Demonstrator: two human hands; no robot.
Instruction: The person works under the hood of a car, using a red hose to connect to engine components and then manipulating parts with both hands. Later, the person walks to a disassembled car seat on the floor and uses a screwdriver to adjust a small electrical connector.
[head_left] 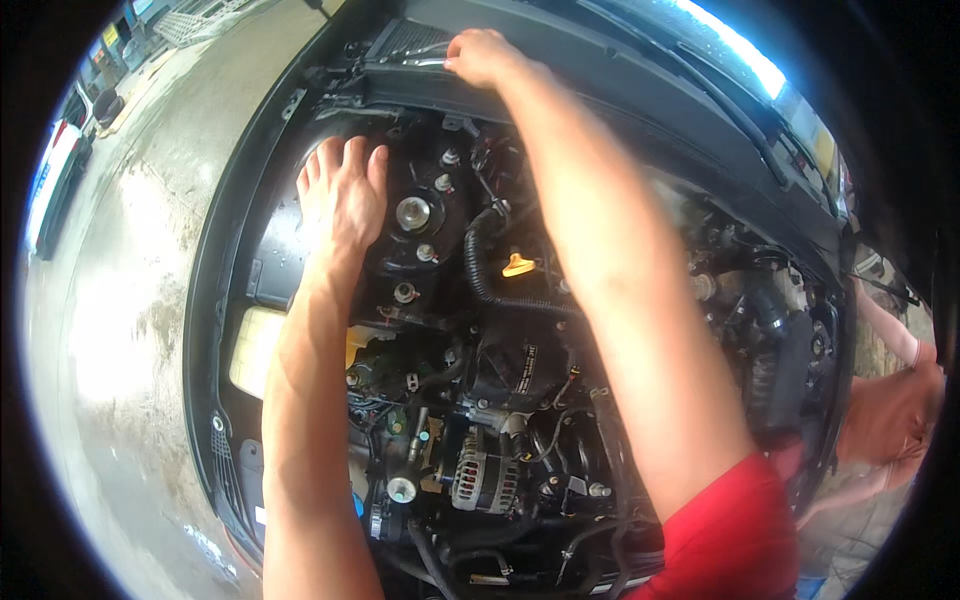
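While right hand [480,58] grips silvery tool [425,62], left hand [342,195] lies spread on black panel [278,235]; concrete floor [140,320] alongside.

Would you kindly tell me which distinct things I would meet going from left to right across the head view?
Left hand, round silver fitting, yellow handle, red sleeve, other person's orange shirt.

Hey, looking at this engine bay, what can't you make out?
All in the head view:
Silver tool: its end is hidden in the right hand, so its exact kind is unclear.
Left hand: its palm faces away, and it hides whatever lies beneath.
Engine: partly covered by the right forearm.
Pale tank: partly covered by the left forearm.
Other person: partly cut off by the dark rim.
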